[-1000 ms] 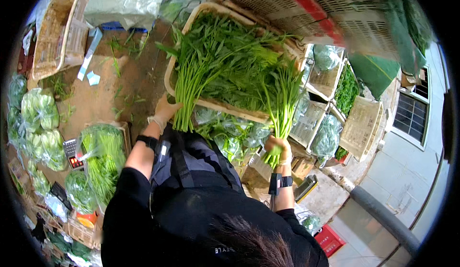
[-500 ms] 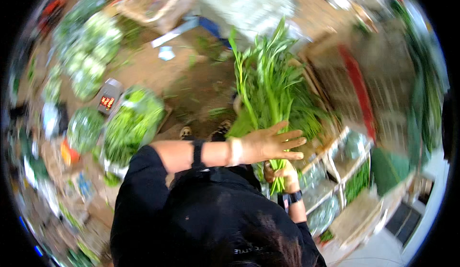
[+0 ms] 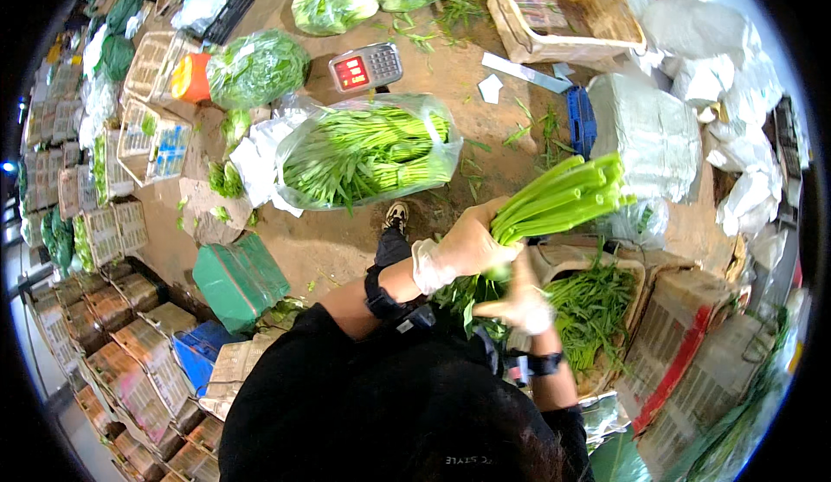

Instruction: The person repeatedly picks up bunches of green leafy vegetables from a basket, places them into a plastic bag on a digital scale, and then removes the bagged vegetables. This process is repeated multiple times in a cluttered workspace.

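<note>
My left hand (image 3: 472, 241), in a thin pale glove, is closed around a bunch of water spinach (image 3: 567, 198). Its cut hollow stems point up to the right, and dark leaves hang below the fist. Just below the bunch is my right hand (image 3: 524, 302), somewhat blurred, its thumb apart from the fingers; whether it touches the leaves I cannot tell. Loose long-leaved greens (image 3: 593, 305) fill a crate beside my right arm. Ahead on the left lies a clear plastic bag (image 3: 446, 140) packed with similar stalks.
A keypad scale display (image 3: 368, 67) with red lit digits stands beyond the bag. Farther off are bagged greens (image 3: 333, 2) and a worn plastic crate (image 3: 563, 45). A wrapped pale bale (image 3: 645, 131) sits at the right. Stacked crates (image 3: 143, 356) line the lower left.
The view has swung to the right. The bunch has turned from leaves up to stems up. My left hand has gone from spread fingers to gripping it; my right hand has released the stems.
</note>
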Demonstrator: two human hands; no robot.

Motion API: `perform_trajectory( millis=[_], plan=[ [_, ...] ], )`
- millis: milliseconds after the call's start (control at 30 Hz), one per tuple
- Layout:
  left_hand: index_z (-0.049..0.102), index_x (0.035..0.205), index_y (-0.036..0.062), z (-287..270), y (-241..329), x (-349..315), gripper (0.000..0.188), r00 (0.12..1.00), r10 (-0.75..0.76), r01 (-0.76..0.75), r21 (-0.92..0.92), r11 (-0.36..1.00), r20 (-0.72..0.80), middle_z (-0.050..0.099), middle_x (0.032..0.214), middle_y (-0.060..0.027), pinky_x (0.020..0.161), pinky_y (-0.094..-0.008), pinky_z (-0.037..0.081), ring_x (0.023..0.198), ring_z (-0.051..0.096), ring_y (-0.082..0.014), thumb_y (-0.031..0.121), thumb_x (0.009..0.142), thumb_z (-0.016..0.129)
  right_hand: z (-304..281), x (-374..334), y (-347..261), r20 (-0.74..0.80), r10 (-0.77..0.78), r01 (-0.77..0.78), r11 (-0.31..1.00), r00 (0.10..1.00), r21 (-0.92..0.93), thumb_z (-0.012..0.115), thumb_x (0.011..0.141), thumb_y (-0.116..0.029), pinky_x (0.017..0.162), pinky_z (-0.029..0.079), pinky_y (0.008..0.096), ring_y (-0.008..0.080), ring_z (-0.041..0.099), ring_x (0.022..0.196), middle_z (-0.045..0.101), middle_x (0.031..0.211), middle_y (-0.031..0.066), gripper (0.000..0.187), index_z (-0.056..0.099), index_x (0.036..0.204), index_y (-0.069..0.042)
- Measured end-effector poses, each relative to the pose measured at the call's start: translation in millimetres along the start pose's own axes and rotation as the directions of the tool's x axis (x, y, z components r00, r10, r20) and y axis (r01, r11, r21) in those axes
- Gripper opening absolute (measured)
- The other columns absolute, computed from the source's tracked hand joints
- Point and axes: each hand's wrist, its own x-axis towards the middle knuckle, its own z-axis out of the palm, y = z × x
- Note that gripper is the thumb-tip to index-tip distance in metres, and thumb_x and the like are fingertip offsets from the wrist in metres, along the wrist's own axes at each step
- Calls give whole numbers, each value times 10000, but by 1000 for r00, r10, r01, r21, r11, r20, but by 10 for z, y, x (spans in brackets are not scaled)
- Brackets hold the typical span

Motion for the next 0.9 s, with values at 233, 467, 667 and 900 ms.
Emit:
perform_trajectory(
  millis=[233,467,667,900],
  plan=[
    [336,1292,1,-1416,384,88,942,959,244,-255,62,965,144,389,1275,-213,978,-352,320,1183,390,-300,323,550,819,1286,1409,-61,-87,115,-41,802,989,595,744,657,-235,952,350,366,252,449,1084,476,1140,135,684,397,1194,5],
    [247,1372,125,-2815,55,-531,1004,983,-169,181,540,822,-73,448,1237,-222,905,-356,400,1084,497,-343,177,535,798,2245,2435,-271,-40,259,-41,300,965,953,678,696,-58,765,431,288,144,540,832,587,915,36,322,540,987,-41],
    [549,727,57,-3180,-530,-258,177,983,171,-141,880,453,70,544,571,-86,571,-391,450,583,573,-289,215,701,627,2145,2408,422,38,381,-77,88,924,993,656,741,-332,936,383,409,278,473,1085,512,1154,121,535,476,1166,-61],
    [577,852,82,-3024,-556,448,202,926,-64,-342,899,274,371,561,633,-63,614,-357,428,619,568,-244,30,657,564,1159,2347,426,-330,-69,337,232,941,912,698,650,-516,943,349,569,279,475,1106,517,1187,62,815,323,1308,-213]
  ],
)
